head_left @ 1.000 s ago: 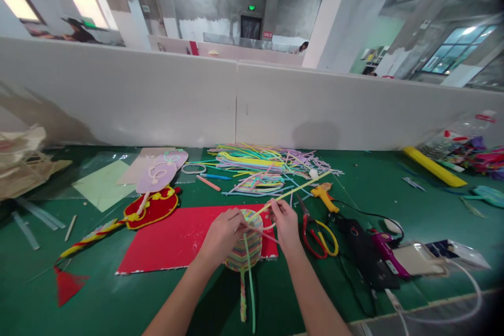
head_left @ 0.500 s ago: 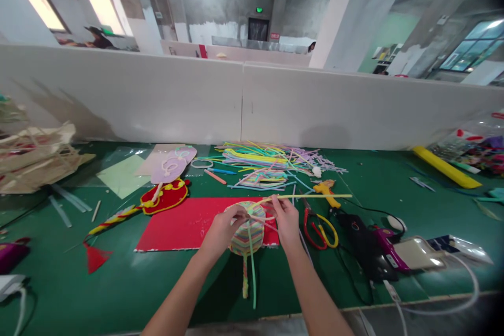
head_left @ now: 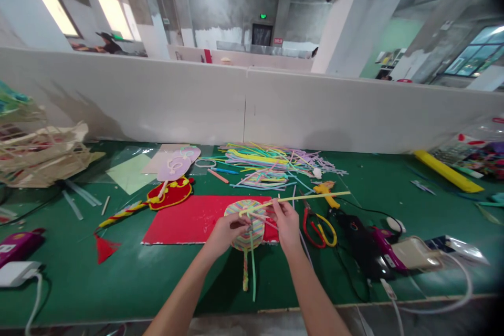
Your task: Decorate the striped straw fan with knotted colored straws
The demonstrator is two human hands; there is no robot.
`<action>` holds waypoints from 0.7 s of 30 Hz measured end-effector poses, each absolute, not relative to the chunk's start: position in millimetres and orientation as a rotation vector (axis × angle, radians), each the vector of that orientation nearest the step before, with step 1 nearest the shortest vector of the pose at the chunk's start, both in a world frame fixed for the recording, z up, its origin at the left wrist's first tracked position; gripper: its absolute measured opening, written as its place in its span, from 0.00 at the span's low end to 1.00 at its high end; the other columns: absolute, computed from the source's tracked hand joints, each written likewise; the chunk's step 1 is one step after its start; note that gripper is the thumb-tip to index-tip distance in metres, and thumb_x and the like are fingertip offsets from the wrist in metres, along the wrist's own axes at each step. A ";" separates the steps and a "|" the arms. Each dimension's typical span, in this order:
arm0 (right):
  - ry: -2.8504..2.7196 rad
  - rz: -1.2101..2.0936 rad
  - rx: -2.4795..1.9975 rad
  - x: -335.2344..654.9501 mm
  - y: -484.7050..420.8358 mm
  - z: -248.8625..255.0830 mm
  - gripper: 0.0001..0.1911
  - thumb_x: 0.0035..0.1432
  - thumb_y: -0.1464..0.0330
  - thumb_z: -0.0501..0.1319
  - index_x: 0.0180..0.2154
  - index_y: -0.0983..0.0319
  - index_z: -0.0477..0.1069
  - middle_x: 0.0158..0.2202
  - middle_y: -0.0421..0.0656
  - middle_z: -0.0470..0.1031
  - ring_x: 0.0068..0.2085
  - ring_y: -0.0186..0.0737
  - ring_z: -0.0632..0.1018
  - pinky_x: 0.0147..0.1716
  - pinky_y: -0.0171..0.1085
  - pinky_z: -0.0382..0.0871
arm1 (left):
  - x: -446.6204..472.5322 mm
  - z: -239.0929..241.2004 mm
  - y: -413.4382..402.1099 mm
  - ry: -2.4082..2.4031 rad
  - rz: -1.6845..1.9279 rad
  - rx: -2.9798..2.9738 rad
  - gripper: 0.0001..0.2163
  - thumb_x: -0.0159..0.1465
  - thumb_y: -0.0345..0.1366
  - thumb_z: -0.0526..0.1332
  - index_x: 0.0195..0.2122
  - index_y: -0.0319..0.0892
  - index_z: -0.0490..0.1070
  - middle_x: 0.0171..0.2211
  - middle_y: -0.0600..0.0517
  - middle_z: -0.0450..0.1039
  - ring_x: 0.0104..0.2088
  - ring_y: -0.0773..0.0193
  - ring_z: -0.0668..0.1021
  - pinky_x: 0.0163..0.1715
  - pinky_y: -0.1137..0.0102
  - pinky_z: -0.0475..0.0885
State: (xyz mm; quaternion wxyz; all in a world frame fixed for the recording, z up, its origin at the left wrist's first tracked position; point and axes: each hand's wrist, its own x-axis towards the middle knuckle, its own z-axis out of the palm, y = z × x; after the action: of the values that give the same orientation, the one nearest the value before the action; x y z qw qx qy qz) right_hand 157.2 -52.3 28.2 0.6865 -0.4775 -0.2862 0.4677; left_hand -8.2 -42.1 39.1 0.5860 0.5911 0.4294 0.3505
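Note:
A round fan-shaped piece (head_left: 238, 210) wound from pastel strips lies over the edge of a red sheet (head_left: 189, 219), its striped handle and a green strip (head_left: 252, 268) hanging toward me. My left hand (head_left: 224, 231) is closed on the fan's lower left edge. My right hand (head_left: 284, 219) pinches a long yellow strip (head_left: 315, 197) that runs from the fan out to the right.
A heap of coloured strips (head_left: 268, 165) lies behind. Red-and-yellow scissors (head_left: 317, 226), a yellow glue gun (head_left: 327, 191), a black cabled tool (head_left: 360, 236) and a purple device (head_left: 380, 244) sit on the right. Red and lilac craft pieces (head_left: 171, 184) lie left, by straw-coloured frames (head_left: 43, 157). A white partition (head_left: 244, 110) stands behind.
The yellow strip in my right hand has swung down from pointing up and right to lying nearly level. My head has shifted, so the whole bench sits further right in view.

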 end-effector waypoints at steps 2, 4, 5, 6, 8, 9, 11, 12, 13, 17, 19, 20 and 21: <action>-0.669 1.048 -1.084 161.3 -53.6 27.1 0.14 0.45 0.58 0.62 0.29 0.63 0.70 0.25 0.41 0.75 0.28 0.39 0.77 0.30 0.39 0.73 | -8.5 43.0 -41.7 0.956 0.827 1.371 0.09 0.47 0.36 0.63 0.29 0.38 0.72 0.26 0.51 0.72 0.29 0.62 0.75 0.32 0.69 0.69; -0.692 1.056 -1.102 165.2 -54.9 25.9 0.13 0.46 0.59 0.62 0.28 0.62 0.69 0.25 0.40 0.75 0.26 0.38 0.76 0.29 0.38 0.72 | -9.1 47.9 -41.6 0.896 0.816 1.381 0.10 0.50 0.38 0.61 0.31 0.38 0.72 0.27 0.51 0.72 0.29 0.63 0.74 0.32 0.70 0.69; -0.699 1.066 -1.105 166.8 -55.4 25.3 0.13 0.47 0.59 0.62 0.28 0.62 0.69 0.24 0.40 0.75 0.26 0.38 0.76 0.28 0.38 0.72 | -9.4 49.9 -41.6 0.874 0.804 1.394 0.10 0.51 0.38 0.60 0.31 0.38 0.72 0.27 0.50 0.72 0.29 0.63 0.74 0.32 0.70 0.69; -0.701 1.076 -1.104 167.9 -55.8 24.7 0.12 0.47 0.59 0.62 0.28 0.62 0.69 0.24 0.40 0.74 0.26 0.37 0.76 0.28 0.37 0.72 | -9.7 51.2 -41.6 0.865 0.792 1.416 0.09 0.52 0.38 0.60 0.30 0.38 0.72 0.27 0.50 0.71 0.29 0.64 0.74 0.32 0.70 0.68; -0.700 1.095 -1.099 168.9 -56.1 23.7 0.12 0.47 0.60 0.62 0.28 0.62 0.70 0.24 0.39 0.74 0.26 0.37 0.76 0.27 0.36 0.72 | -10.1 50.7 -41.4 0.885 0.763 1.477 0.07 0.51 0.36 0.60 0.27 0.38 0.72 0.26 0.50 0.71 0.30 0.63 0.73 0.33 0.71 0.67; -0.701 1.102 -1.096 168.9 -56.0 23.4 0.11 0.47 0.60 0.62 0.28 0.62 0.70 0.24 0.39 0.74 0.26 0.37 0.76 0.27 0.36 0.72 | -10.3 49.1 -41.2 0.898 0.743 1.511 0.06 0.51 0.35 0.60 0.26 0.38 0.71 0.26 0.50 0.71 0.30 0.63 0.73 0.32 0.71 0.67; -0.712 1.105 -1.093 168.9 -55.4 23.3 0.11 0.46 0.60 0.62 0.27 0.62 0.70 0.23 0.39 0.74 0.26 0.36 0.76 0.28 0.36 0.72 | -10.7 44.3 -40.5 0.906 0.694 1.578 0.04 0.51 0.33 0.60 0.24 0.38 0.71 0.25 0.51 0.71 0.29 0.64 0.72 0.31 0.72 0.66; -0.720 1.102 -1.093 169.0 -55.0 23.5 0.11 0.46 0.60 0.62 0.27 0.62 0.70 0.23 0.39 0.74 0.26 0.36 0.76 0.28 0.36 0.72 | -10.7 41.6 -40.2 0.903 0.667 1.613 0.04 0.51 0.33 0.59 0.24 0.38 0.71 0.24 0.52 0.71 0.28 0.65 0.72 0.30 0.73 0.65; -0.731 1.099 -1.092 169.3 -54.6 23.7 0.11 0.46 0.60 0.62 0.27 0.62 0.70 0.23 0.39 0.73 0.26 0.36 0.76 0.28 0.36 0.72 | -10.6 39.2 -40.0 0.900 0.645 1.651 0.04 0.52 0.33 0.59 0.25 0.38 0.71 0.24 0.52 0.70 0.28 0.65 0.71 0.29 0.74 0.64; -0.764 1.085 -1.079 168.9 -53.0 23.7 0.12 0.46 0.60 0.62 0.27 0.62 0.69 0.22 0.39 0.72 0.26 0.36 0.75 0.28 0.37 0.72 | -7.8 33.3 -40.3 0.876 0.593 1.789 0.06 0.54 0.34 0.57 0.26 0.39 0.71 0.24 0.52 0.70 0.28 0.66 0.71 0.29 0.74 0.63; -0.762 1.075 -1.078 167.1 -52.3 22.9 0.12 0.47 0.59 0.62 0.27 0.62 0.69 0.22 0.39 0.72 0.26 0.37 0.75 0.28 0.37 0.72 | -5.9 31.0 -41.0 0.863 0.600 1.828 0.06 0.54 0.34 0.57 0.26 0.39 0.71 0.24 0.52 0.70 0.28 0.66 0.71 0.30 0.74 0.63; -0.754 1.069 -1.082 166.3 -52.2 22.6 0.13 0.47 0.59 0.61 0.27 0.63 0.69 0.22 0.39 0.72 0.26 0.37 0.75 0.28 0.37 0.72 | -5.2 29.2 -41.2 0.867 0.618 1.841 0.06 0.55 0.35 0.56 0.26 0.39 0.70 0.24 0.53 0.70 0.28 0.66 0.71 0.30 0.74 0.63; -0.752 1.069 -1.088 166.3 -52.7 22.5 0.13 0.47 0.58 0.61 0.28 0.63 0.69 0.23 0.40 0.73 0.27 0.38 0.75 0.28 0.37 0.72 | -5.1 26.8 -41.0 0.888 0.654 1.846 0.06 0.55 0.35 0.56 0.26 0.39 0.69 0.24 0.53 0.69 0.28 0.66 0.71 0.30 0.74 0.64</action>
State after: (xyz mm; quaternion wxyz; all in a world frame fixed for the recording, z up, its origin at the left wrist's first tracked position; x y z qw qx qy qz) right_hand 166.3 -52.7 22.5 0.6596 -0.4809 -0.3323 0.4725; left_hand -5.1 -41.0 26.8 0.4756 0.7551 0.3633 0.2675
